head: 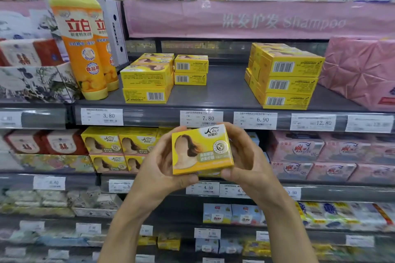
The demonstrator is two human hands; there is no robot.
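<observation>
Far left on the upper shelf [226,92]: two orange bottles [80,49], upright, side by side. Just right of them, the left stack [147,80] of yellow boxes, barcodes facing out, and a small stack [190,70] just beside it, farther back. One shelf down, the lower boxes [119,145], in two layers, printed faces outward. Near and central, in front of the price tags [202,118]: left hand [162,166], grip curled round the left edge of the box [202,149], thumb under its lower left corner, fingers behind. Box in the air between both hands, clear of every shelf, printed face toward the camera, slightly tilted. Right hand [245,160], grip likewise curled round the right edge, thumb at the lower right corner, fingers wrapped behind. Farther right on the upper shelf, the right stack [287,77], three boxes high, barcodes outward. Just beside it at the far right, a pink pack [361,70].
</observation>
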